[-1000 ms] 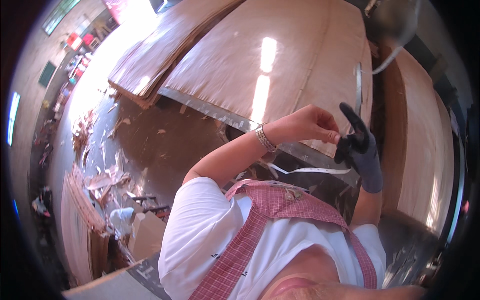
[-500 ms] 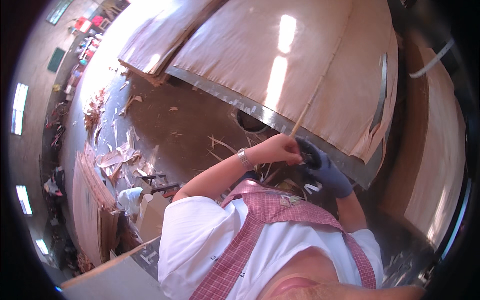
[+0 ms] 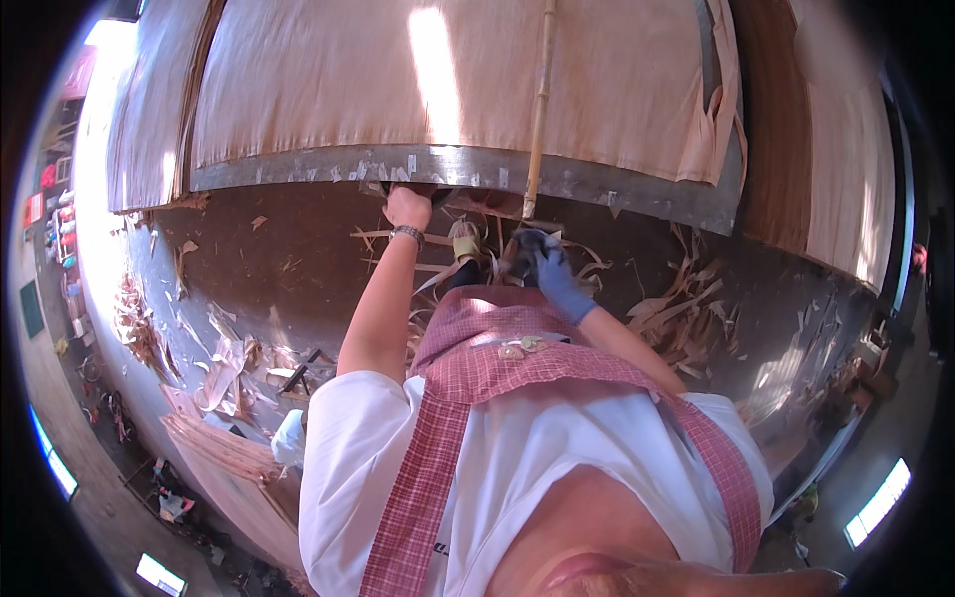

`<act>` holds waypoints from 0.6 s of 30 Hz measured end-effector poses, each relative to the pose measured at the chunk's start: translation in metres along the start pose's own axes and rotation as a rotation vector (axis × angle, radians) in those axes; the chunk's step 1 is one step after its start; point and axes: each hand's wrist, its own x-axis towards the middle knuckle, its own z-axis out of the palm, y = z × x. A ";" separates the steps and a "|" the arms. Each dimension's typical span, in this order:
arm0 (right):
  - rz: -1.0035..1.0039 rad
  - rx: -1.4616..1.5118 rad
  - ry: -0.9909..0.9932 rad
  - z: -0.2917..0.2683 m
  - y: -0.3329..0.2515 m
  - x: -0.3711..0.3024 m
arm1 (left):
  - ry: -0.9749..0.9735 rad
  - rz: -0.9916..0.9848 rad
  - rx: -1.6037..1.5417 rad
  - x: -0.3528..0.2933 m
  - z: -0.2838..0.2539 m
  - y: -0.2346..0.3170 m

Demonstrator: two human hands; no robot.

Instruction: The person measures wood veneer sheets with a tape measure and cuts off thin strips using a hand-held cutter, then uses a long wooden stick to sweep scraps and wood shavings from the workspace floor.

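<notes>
My left hand (image 3: 408, 207), bare with a metal bracelet (image 3: 407, 235) at the wrist, reaches to the front edge of the table (image 3: 477, 171). Its fingers are hidden by a dark opening just under that edge. In a blue and black glove, my right hand (image 3: 553, 267) is lower and to the right, apart from the table. Those gloved fingers are curled, with a small pale bit beside them; what they hold is unclear. A thin bamboo stick (image 3: 543, 95) lies across a large tan veneer sheet (image 3: 328, 90), its near end jutting past the table edge above my right hand.
Another stack of veneer (image 3: 149, 109) stands at the left, and more wood sheets (image 3: 846, 149) are at the right. Torn veneer strips (image 3: 686, 303) litter the floor on both sides. A split edge (image 3: 721, 99) shows at the sheet's right side.
My hands, close together before, are now apart. The left has gone to the table's edge, while the right is lower. My view has turned, so the table front now runs nearly level.
</notes>
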 end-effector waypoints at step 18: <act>0.277 -0.146 0.265 0.213 0.148 0.133 | 0.492 -0.112 0.994 0.047 -0.162 -0.158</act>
